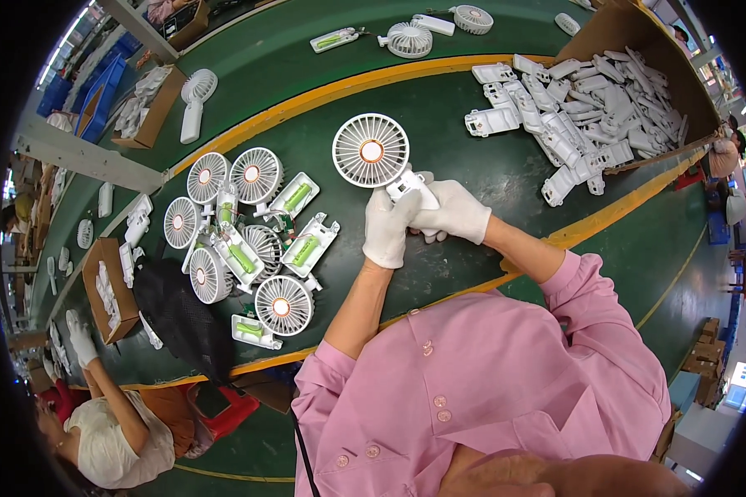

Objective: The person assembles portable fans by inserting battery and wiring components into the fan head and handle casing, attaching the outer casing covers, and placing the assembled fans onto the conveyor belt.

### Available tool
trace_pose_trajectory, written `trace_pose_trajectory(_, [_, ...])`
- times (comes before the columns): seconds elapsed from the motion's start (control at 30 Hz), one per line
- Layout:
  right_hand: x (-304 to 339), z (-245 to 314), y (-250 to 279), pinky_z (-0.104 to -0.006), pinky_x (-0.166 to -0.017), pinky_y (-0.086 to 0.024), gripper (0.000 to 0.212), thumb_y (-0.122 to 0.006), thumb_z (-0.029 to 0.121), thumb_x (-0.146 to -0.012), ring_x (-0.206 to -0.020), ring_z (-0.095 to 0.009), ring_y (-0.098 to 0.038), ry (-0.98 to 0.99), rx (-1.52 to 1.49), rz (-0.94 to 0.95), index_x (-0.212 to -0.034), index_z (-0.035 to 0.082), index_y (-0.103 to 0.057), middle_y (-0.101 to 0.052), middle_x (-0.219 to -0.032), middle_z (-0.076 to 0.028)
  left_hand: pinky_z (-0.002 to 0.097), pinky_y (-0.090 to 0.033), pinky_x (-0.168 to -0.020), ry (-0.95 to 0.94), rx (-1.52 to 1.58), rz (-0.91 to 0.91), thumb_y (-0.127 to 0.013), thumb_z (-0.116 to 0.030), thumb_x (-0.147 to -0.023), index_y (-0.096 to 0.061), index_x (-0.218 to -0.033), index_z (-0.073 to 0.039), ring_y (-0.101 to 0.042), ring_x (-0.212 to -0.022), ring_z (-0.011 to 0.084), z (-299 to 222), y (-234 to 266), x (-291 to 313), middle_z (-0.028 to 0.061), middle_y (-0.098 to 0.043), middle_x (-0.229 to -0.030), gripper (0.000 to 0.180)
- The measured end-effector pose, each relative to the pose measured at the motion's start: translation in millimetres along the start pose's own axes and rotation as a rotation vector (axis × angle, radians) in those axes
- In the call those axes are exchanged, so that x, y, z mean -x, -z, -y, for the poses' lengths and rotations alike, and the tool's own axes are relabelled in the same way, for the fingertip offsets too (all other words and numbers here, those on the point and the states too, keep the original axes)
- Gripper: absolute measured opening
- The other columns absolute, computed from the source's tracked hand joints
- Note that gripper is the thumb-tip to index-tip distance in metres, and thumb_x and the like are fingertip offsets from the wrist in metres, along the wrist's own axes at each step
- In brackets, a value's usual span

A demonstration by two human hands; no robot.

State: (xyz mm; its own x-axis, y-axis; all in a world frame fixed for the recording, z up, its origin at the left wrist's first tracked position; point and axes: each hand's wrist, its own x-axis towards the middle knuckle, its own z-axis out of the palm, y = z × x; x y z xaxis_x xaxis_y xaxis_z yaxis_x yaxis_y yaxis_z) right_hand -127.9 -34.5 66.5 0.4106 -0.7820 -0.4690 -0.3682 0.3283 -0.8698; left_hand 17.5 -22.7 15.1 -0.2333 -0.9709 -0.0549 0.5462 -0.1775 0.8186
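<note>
Together, both gloved hands (423,219) clasp the handle; the white fan (371,151) juts just above them.

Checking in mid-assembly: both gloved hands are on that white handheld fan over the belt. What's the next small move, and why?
Probably press the handle halves fully shut. Both the left hand and right hand pinch the handle of the white handheld fan, with its head held clear above the green belt. The open-handled fans to the left show green batteries, so closing looks like the step in hand.
</note>
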Motion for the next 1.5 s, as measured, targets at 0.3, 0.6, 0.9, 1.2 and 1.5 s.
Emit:
trace_pose_trajectory(0.3, [-64,33,25,-0.0326,-0.063,-0.053,0.050,-0.067,0.015,-0.071,-0.070,-0.021,-0.066,0.563,0.328,-0.358,-0.118,0.001,-0.057,-0.066,-0.094,-0.014,0.0321,-0.048,-0.089,-0.146,0.071,-0.151,-0.052,-0.007,-0.091,-0.027,-0.137,0.005,-0.057,-0.106,0.0237,4,-2,-10,0.0186,-0.049,-0.127,0.054])
trace_pose_trajectory(0.6, [-262,124,68,-0.0471,-0.093,-0.044,0.048,-0.054,0.028,-0.083,-0.105,-0.042,-0.056,0.485,0.913,-0.721,-0.125,0.007,-0.048,-0.054,-0.118,-0.026,0.0332,-0.046,-0.094,-0.018,-0.078,-0.121,-0.056,-0.003,-0.088,-0.033,-0.135,0.004,-0.057,-0.112,0.0256,1,-6,-6,0.0214,-0.052,-0.125,0.053])
trace_pose_trajectory(0.9, [-258,112,148,-0.0472,-0.092,-0.044,0.053,-0.062,0.036,-0.080,-0.105,-0.033,-0.060,0.040,1.331,-0.750,-0.125,0.012,-0.049,-0.062,-0.116,-0.017,0.0300,-0.046,-0.094,-0.016,-0.095,-0.060,-0.056,-0.007,-0.090,-0.037,-0.132,0.005,-0.059,-0.108,0.0226,7,-5,-9,0.0203,-0.056,-0.121,0.048])
trace_pose_trajectory(1.2, [-110,85,75,-0.0482,-0.073,-0.049,0.032,-0.062,0.025,-0.079,-0.079,-0.036,-0.063,0.886,1.115,-0.569,-0.108,0.012,-0.060,-0.063,-0.076,-0.018,0.0356,-0.047,-0.093,-0.332,-0.424,-0.296,-0.064,-0.005,-0.082,-0.043,-0.130,0.003,-0.057,-0.110,0.0280,5,-8,1,0.0185,-0.056,-0.122,0.053])
trace_pose_trajectory(1.5, [-5,35,33,-0.0425,-0.065,-0.046,0.024,-0.066,0.018,-0.072,-0.073,-0.031,-0.060,1.200,1.106,-0.463,-0.094,0.010,-0.062,-0.060,-0.074,-0.009,0.0480,-0.033,-0.101,-0.683,-1.551,-0.359,-0.070,-0.022,-0.073,-0.055,-0.114,-0.003,-0.047,-0.116,0.0357,-23,-8,17,0.0148,-0.056,-0.116,0.048])
